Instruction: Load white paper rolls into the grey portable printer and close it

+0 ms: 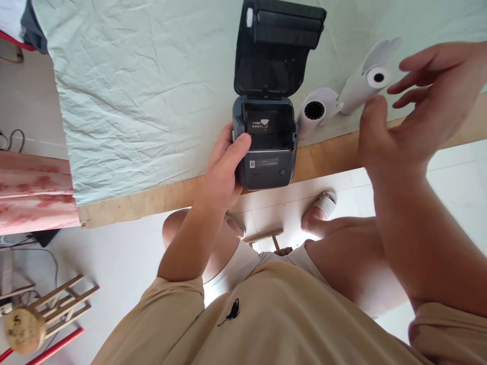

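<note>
My left hand [224, 170] grips the left side of a small dark portable label printer [266, 170], its thumb over the front rim. The printer's lid [272, 68] is swung up and back, and no roll shows in the compartment. Just right of the printer lies a white paper roll [305, 126] with a wide dark core and a loose end. Farther right is a second, longer paper roll [353, 94] with a small core and a curled loose flap. My right hand [422, 106] hovers beside this second roll, fingers apart, holding nothing.
A pale green cloth [144, 101] covers the table, whose wooden front edge [327, 158] runs below the printer. At lower left a wooden stool [25, 329] lies on its side near cables. Pink patterned fabric [36, 190] hangs at the left.
</note>
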Action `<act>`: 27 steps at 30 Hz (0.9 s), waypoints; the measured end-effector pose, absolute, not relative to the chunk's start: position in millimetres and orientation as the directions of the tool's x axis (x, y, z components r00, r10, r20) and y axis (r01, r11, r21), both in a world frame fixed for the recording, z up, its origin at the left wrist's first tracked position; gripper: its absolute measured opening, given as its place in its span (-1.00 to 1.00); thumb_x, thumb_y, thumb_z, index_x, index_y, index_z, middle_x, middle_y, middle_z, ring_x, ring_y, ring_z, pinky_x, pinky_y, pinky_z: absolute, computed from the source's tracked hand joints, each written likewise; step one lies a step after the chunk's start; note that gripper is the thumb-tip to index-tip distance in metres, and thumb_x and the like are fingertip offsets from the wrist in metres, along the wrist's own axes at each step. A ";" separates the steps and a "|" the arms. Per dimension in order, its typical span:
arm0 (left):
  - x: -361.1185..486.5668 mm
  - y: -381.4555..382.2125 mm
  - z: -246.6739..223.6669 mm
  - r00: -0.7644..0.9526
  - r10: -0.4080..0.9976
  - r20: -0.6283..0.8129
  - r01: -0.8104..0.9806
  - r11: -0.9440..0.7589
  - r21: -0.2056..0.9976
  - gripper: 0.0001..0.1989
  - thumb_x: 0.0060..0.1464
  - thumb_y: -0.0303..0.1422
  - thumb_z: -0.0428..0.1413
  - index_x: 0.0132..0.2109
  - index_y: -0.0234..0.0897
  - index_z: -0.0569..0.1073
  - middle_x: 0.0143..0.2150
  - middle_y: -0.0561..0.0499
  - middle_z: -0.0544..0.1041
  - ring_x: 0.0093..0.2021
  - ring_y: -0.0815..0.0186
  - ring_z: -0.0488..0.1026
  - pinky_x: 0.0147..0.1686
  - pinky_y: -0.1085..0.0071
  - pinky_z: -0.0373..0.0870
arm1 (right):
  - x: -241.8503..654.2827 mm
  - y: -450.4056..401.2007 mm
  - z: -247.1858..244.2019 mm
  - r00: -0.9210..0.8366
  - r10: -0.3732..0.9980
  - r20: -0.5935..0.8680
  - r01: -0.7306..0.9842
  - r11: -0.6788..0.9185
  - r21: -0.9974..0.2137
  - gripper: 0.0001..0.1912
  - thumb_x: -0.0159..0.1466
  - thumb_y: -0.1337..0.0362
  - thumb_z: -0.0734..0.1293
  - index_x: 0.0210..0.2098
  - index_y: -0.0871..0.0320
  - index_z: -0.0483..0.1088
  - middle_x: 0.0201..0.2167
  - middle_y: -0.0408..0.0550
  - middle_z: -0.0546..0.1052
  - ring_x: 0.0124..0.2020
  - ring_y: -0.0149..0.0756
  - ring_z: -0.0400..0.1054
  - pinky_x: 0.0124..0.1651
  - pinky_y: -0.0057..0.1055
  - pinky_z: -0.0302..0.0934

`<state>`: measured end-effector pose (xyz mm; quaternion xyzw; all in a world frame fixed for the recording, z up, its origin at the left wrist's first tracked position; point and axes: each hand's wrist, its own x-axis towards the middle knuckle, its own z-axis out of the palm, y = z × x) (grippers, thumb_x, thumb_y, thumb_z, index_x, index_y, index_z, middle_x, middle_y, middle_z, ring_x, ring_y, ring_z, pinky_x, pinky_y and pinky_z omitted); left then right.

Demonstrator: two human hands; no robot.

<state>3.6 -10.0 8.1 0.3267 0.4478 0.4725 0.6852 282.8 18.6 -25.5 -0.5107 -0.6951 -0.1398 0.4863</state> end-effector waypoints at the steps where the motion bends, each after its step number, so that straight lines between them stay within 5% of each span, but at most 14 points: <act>1: 4.0 -10.1 8.6 0.147 0.941 -0.304 -0.350 0.337 0.874 -0.65 0.27 0.01 0.28 0.05 -0.07 0.57 0.11 0.07 0.75 0.43 0.04 0.56 0.10 0.29 0.77 | 288.6 23.2 -29.3 0.014 0.572 0.820 0.856 0.418 -0.306 -0.52 0.14 0.17 0.45 0.05 -0.04 0.37 -0.07 -0.02 0.49 -0.22 -0.15 0.46 -0.42 -0.27 0.14; 6: 6.7 -11.0 10.9 0.142 0.945 -0.295 -0.382 0.327 0.864 -0.72 0.31 -0.08 0.26 0.04 -0.10 0.58 0.10 0.06 0.76 0.47 0.10 0.53 0.13 0.33 0.76 | 294.0 36.3 -38.8 0.173 0.766 0.619 0.838 0.215 -0.501 -0.21 -0.09 0.41 0.53 0.12 -0.05 0.30 0.00 0.00 0.50 -0.14 -0.14 0.44 -0.29 -0.22 0.24; 9: 7.9 -11.5 11.4 0.131 0.949 -0.288 -0.407 0.316 0.857 -0.77 0.33 -0.16 0.23 0.03 -0.13 0.58 0.16 0.06 0.74 0.49 0.13 0.49 0.14 0.37 0.75 | 288.8 35.1 -32.3 0.242 0.857 0.455 0.780 0.107 -0.617 -0.27 -0.06 0.47 0.48 0.08 -0.02 0.29 -0.14 -0.09 0.49 -0.24 -0.25 0.37 -0.25 -0.23 0.25; 15: 8.6 -11.6 12.0 0.134 0.943 -0.304 -0.414 0.332 0.848 -0.76 0.32 -0.15 0.24 0.04 -0.13 0.57 0.19 0.04 0.72 0.46 0.06 0.53 0.14 0.29 0.77 | 289.9 28.4 -20.3 0.113 0.916 0.386 0.831 0.126 -0.542 -0.34 -0.05 0.45 0.52 0.05 0.01 0.43 -0.05 0.01 0.52 -0.03 -0.06 0.44 -0.06 -0.09 0.37; 27: 10.6 -9.1 13.3 0.087 0.950 -0.299 -0.335 0.310 0.890 -0.72 0.26 -0.07 0.28 0.00 -0.09 0.58 0.12 0.09 0.75 0.52 0.08 0.46 0.23 0.28 0.73 | 294.4 21.9 -21.8 0.054 0.924 0.378 0.807 0.182 -0.561 -0.26 0.13 0.35 0.48 0.29 -0.05 0.33 0.05 -0.03 0.53 -0.03 -0.12 0.47 0.12 0.07 0.45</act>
